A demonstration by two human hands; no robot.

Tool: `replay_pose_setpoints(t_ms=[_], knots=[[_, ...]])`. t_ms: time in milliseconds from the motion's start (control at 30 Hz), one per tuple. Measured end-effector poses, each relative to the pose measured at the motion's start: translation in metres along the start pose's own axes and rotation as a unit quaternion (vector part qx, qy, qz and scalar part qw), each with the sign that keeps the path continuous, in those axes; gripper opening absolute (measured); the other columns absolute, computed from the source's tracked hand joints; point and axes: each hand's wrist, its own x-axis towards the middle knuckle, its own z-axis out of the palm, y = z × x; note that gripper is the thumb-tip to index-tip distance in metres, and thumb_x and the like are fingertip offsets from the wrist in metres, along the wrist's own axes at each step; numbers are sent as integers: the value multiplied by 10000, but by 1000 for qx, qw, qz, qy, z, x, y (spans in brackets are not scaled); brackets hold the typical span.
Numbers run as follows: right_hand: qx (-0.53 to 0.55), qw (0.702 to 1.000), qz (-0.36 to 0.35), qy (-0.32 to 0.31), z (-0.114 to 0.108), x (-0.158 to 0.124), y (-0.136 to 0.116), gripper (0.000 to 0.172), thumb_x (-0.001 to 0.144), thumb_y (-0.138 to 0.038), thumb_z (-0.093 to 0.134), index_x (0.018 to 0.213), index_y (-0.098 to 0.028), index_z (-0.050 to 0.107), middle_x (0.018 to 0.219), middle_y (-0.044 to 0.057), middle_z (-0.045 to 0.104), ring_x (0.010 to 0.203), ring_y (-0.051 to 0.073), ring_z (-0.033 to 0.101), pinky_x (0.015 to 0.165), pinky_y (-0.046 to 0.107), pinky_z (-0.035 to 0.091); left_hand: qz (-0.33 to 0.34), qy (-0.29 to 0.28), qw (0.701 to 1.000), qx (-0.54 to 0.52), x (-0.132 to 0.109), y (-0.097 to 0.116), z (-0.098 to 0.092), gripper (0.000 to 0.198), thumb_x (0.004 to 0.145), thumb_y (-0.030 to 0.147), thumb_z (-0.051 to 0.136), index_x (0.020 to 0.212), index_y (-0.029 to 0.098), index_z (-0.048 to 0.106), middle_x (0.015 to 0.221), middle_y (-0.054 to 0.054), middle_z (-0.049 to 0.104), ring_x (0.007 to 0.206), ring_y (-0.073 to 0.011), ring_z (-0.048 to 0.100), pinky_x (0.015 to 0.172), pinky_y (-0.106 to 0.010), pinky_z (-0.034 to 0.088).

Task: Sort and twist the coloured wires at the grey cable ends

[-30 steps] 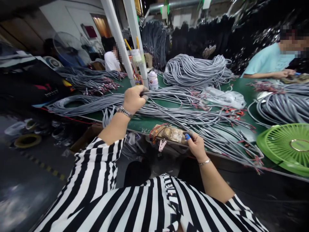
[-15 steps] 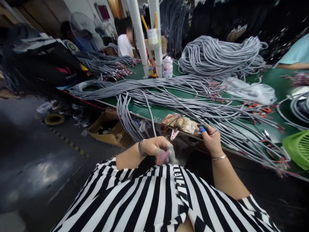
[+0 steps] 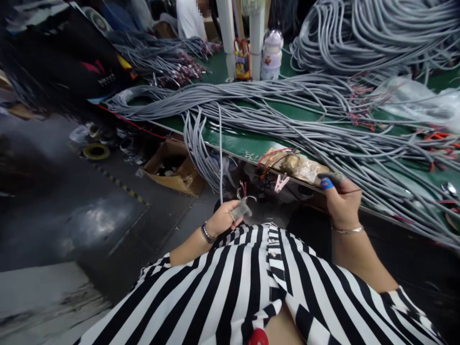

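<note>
My left hand (image 3: 224, 218), its fingertips covered in grey, is closed low in front of my striped shirt. It holds the end of a grey cable (image 3: 221, 158), with thin coloured wires (image 3: 243, 188) fanning out above the fingers. The cable rises to the bundle on the bench. My right hand (image 3: 341, 199) is at the bench edge, thumb wrapped in blue and a dark cover on the index finger. Those two fingers pinch together at the right end of a tape-wrapped board (image 3: 304, 167); what lies between them is hidden. A pink clothes peg (image 3: 281, 182) hangs left of it.
Grey cable bundles (image 3: 258, 91) with stripped ends lie along the green bench (image 3: 230, 139). Behind them stand a lidded bottle (image 3: 272, 55) and red-handled scissors (image 3: 242, 50). A cardboard box (image 3: 172, 167) is under the bench; a person in white (image 3: 190, 21) sits beyond.
The view has tilted down and shifted. My left hand has moved away from my right, and the wire ends now show above its fingers. My right hand stays by the board.
</note>
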Motion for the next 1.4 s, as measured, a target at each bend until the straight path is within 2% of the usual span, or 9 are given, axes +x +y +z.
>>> replay_pose_setpoints(t_ms=[167,267,467,633,867,1067,1233,1333,1400], knots=[[12,981,-13,-195,19,-35,-49,231,855,-349,609,1028,-232,707,927,71,710,792,219,642,732,361,513,38,-10,997,70,20,-2,22,417,858,546,562,740,146,568,505,55,479,394,-51,418,426,-180,339],[-20,966,-5,-260,28,-44,-63,351,816,-407,653,1124,-239,669,860,62,685,617,175,553,596,322,465,50,-12,992,118,29,0,32,367,857,483,588,708,148,575,514,46,505,424,-65,446,439,-187,355],[-50,966,-54,-250,34,-43,-65,159,900,-327,555,891,-211,663,703,40,597,619,161,524,589,288,420,108,4,982,154,42,-2,37,272,819,409,657,781,140,641,628,13,611,534,-78,514,516,-184,415],[-40,955,-131,-264,37,-47,-61,177,933,-250,500,813,-184,613,690,33,561,620,138,510,578,260,403,20,71,997,-11,43,-2,30,382,755,508,701,861,162,577,527,61,548,380,-56,449,376,-159,361],[-25,937,-154,-311,45,-52,-55,225,945,-271,476,771,-185,589,674,27,546,599,129,494,563,249,393,61,61,989,-117,39,-4,26,361,740,470,737,831,158,579,559,47,586,418,-52,499,407,-149,417],[-42,963,-74,-258,31,-52,-55,284,912,-396,525,1009,-162,653,748,52,619,622,153,546,572,267,434,107,83,988,-80,35,-11,28,305,719,401,773,820,145,642,604,16,623,499,-73,559,490,-178,484],[-53,953,-83,-285,35,-50,-66,445,858,-485,596,1154,-153,618,856,84,667,729,196,611,642,296,483,194,84,977,-9,35,-17,32,231,721,337,777,827,149,694,692,-23,691,589,-107,620,608,-229,547],[-33,951,-97,-293,46,-49,-72,356,857,-419,619,1116,-174,614,1005,107,674,889,218,627,773,320,491,236,87,967,48,35,-17,32,209,742,322,761,851,149,714,781,-56,733,695,-149,674,685,-262,570],[-39,949,-89,-300,53,-48,-75,193,887,-347,573,967,-181,629,890,82,660,807,190,602,729,301,471,263,92,957,81,34,-18,31,195,757,308,748,872,152,720,802,-62,743,712,-155,685,695,-264,573]])
